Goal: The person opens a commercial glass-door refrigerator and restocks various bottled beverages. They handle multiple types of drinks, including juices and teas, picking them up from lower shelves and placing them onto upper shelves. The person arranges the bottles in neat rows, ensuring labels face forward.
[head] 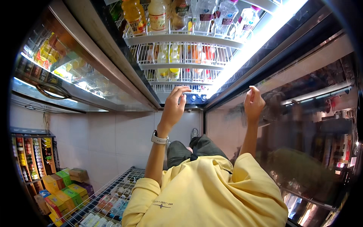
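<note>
An upright drinks cooler [187, 39] stands before me, with bottles on its white wire shelves. My left hand [174, 103] is raised at the cooler's lower front, loosely curled, thumb apart from the fingers, holding nothing. A watch with a pale strap [159, 139] is on that wrist. The cooler's glass door [295, 124] stands open to my right. Against this door in the view is my right hand [253, 103], fingers curled in and nothing visible in them. Whether it touches the glass I cannot tell. Clear bottles [225, 18] and an orange drink bottle [134, 17] sit on an upper shelf.
To the left is another glass cooler door [76, 65] with a curved handle [51, 91]. A wire rack [113, 187] holding bottles is at lower left, beside stacked yellow and green boxes [66, 194]. Farther back stands a shelf of packaged goods [32, 156]. The floor is pale tile [102, 136].
</note>
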Motion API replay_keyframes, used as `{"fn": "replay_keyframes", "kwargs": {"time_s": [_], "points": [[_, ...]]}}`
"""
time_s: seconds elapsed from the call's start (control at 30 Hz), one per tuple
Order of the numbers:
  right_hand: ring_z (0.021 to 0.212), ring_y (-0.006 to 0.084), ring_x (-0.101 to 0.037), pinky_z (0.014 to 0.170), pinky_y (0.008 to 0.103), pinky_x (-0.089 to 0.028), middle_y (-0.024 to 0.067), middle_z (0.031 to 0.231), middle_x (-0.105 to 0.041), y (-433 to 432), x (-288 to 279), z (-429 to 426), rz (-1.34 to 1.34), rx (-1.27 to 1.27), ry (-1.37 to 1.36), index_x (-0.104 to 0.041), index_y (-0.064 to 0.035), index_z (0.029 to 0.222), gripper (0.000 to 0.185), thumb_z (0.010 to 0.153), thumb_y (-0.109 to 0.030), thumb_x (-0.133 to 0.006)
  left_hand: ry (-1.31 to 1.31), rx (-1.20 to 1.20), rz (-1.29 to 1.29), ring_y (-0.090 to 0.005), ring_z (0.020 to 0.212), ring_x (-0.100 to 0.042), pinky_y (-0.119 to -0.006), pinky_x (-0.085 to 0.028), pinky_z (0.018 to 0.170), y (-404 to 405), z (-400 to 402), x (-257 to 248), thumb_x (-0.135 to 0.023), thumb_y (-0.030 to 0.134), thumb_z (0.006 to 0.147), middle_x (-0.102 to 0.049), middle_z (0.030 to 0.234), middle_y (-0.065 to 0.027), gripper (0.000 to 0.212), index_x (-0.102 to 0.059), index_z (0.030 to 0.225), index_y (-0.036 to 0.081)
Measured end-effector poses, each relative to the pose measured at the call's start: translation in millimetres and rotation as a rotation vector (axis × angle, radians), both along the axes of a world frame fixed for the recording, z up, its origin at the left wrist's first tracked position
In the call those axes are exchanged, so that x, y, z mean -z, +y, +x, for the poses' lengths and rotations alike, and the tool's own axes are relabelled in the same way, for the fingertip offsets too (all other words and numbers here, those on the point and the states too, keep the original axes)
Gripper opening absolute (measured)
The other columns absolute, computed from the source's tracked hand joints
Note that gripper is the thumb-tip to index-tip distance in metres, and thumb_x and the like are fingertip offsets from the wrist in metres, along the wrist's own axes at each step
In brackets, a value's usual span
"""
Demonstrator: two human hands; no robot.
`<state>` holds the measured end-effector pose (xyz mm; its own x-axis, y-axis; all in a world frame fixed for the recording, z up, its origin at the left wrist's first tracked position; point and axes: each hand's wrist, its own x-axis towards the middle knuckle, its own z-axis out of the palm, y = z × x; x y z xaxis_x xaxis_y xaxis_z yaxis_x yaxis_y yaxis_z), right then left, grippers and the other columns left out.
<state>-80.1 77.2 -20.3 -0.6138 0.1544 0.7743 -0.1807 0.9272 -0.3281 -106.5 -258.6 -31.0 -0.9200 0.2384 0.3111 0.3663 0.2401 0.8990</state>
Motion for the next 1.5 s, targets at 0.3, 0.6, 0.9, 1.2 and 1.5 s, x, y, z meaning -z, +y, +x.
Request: {"fn": "replay_keyframes", "kwargs": {"time_s": [0.3,0.6,0.9,1.2,1.5], "points": [[0.054,0.022,-0.063,0.051,0.0326,-0.05,0.012,0.068,-0.064,-20.5,0.3,-3.3,0.015,0.079,-0.045,-0.071,-0.0063,0.1,0.011,0.091,-0.003,-0.067,-0.052,-0.087,-0.019,-0.0263,0.11,-0.067,-0.035,-0.052,0.095,-94.3,27.6,2.5,-0.051,-0.003,0.099,-0.069,0.119,-0.0117,0.026,-0.067,0.118,0.002],[0.05,0.0171,-0.057,0.049,0.03,-0.044,0.0095,0.064,-0.059,-23.3,2.9,-9.8,0.044,0.048,-0.075,-0.071,-0.0067,0.1,0.013,0.091,0.0,-0.066,-0.071,-0.026,-0.038,-0.0228,0.108,-0.068,-0.033,-0.052,0.095,-113.2,-4.4,1.2,-0.051,-0.002,0.101,-0.07,0.116,-0.01,0.024,-0.067,0.118,0.001],[0.051,0.0136,-0.053,0.051,0.0257,-0.042,0.0063,0.066,-0.062,-43.2,20.6,-36.3,-0.157,-0.224,-0.122,-0.072,-0.0049,0.102,0.014,0.091,0.003,-0.068,0.019,-0.013,0.029,-0.0222,0.112,-0.068,-0.033,-0.051,0.096,-63.4,-75.4,36.4,-0.052,-0.001,0.101,-0.071,0.12,-0.0095,0.025,-0.067,0.12,0.002],[0.049,0.0092,-0.054,0.049,0.024,-0.039,0.0046,0.063,-0.062,-35.8,73.5,-70.5,-0.094,-0.179,-0.015,-0.073,-0.0027,0.102,0.017,0.092,0.006,-0.063,0.201,-0.008,0.067,-0.0224,0.115,-0.067,-0.033,-0.05,0.1,-47.6,-141.0,69.2,-0.052,0.001,0.103,-0.071,0.123,-0.0101,0.022,-0.068,0.118,0.001],[0.069,0.0176,-0.072,0.064,0.0278,-0.052,0.009,0.077,-0.073,-116.6,132.3,-117.3,-0.187,-0.435,-0.103,-0.072,0.0013,0.101,0.018,0.088,0.009,-0.063,0.409,-0.106,-0.006,-0.0292,0.12,-0.064,-0.038,-0.048,0.105,-65.4,-158.2,121.7,-0.05,-0.002,0.101,-0.067,0.126,-0.0137,0.023,-0.066,0.116,0.0]]}}
